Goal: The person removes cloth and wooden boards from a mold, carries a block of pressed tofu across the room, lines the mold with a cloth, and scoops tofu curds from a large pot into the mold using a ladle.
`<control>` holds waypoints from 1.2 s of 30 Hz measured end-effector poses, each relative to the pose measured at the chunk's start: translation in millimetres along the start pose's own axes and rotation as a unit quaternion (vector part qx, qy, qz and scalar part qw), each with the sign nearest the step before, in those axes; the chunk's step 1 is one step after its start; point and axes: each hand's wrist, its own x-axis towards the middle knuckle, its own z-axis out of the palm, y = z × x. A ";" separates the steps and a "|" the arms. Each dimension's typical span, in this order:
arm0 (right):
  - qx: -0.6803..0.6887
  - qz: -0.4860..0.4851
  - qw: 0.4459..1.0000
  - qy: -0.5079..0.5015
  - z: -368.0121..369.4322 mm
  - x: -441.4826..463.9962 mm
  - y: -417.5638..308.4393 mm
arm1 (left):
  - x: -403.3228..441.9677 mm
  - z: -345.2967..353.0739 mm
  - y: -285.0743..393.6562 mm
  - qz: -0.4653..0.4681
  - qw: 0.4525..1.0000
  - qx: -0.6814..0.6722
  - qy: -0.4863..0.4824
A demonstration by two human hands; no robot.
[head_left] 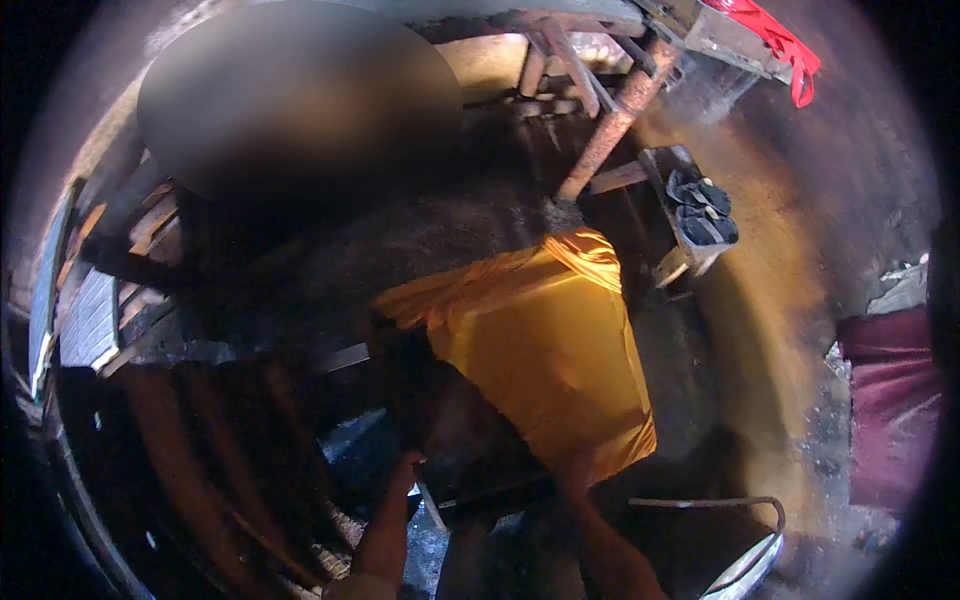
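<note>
A yellow-orange cloth point(550, 360) lies spread over a flat surface in the middle, smooth at its centre and bunched along its far edge. My right hand point(575, 475) reaches to the near edge of this cloth; its fingers are lost in shadow. Further left, my left hand point(411, 465) is beside the dark area at the cloth's near left, with its fingers too dark to make out. Whether either hand grips something does not show.
A small wooden stand point(700, 245) with black sandals point(703, 210) is beyond the cloth, near a rusty post point(615, 130). Maroon cloth point(893, 410) hangs at right. A curved metal rod point(705, 502) is at lower right. Red cloth point(790, 50) lies at upper right.
</note>
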 end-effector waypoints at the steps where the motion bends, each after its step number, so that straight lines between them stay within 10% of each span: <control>1: -0.029 -0.026 0.999 0.013 3.1 -6.3 -2.4 | -17.5 2.7 18.1 0.010 0.998 -0.052 0.017; 4: -0.054 -0.121 0.984 0.121 64.2 111.1 -32.1 | 131.7 -11.1 78.0 0.003 0.998 -0.069 0.010; 8: -0.167 -0.110 0.975 0.092 38.3 88.2 -40.1 | -18.5 57.9 182.2 0.014 0.989 -0.141 0.052; 11: 0.125 0.035 0.991 0.020 -32.1 69.7 -71.4 | -117.0 101.6 215.5 0.079 0.985 -0.115 0.106; 15: 0.101 -0.012 0.987 0.127 -48.4 62.6 -60.7 | -142.4 105.7 215.3 0.157 0.971 -0.112 0.144; 20: 0.422 0.182 0.876 0.150 -74.7 70.7 -12.5 | -113.1 89.2 175.7 0.242 0.958 -0.028 0.150; 23: 0.061 -0.043 0.986 0.149 -89.7 72.9 10.5 | -127.8 100.0 208.0 0.191 0.965 -0.075 0.162; 27: 0.699 0.046 0.713 -0.019 -211.1 -11.4 -71.5 | -75.8 46.3 192.4 0.154 0.986 -0.014 0.069; 31: 0.362 0.080 0.876 -0.308 -259.4 -102.6 -135.5 | 32.0 -4.0 151.4 0.121 0.985 -0.110 0.059; 34: 0.417 -0.198 0.809 -0.363 -185.2 -110.6 -142.7 | 137.5 -61.1 97.2 0.368 0.918 -0.092 -0.114; 36: 0.344 -0.220 0.830 -0.380 -130.9 -99.9 -161.9 | 155.1 -61.2 87.4 0.214 0.968 -0.127 -0.046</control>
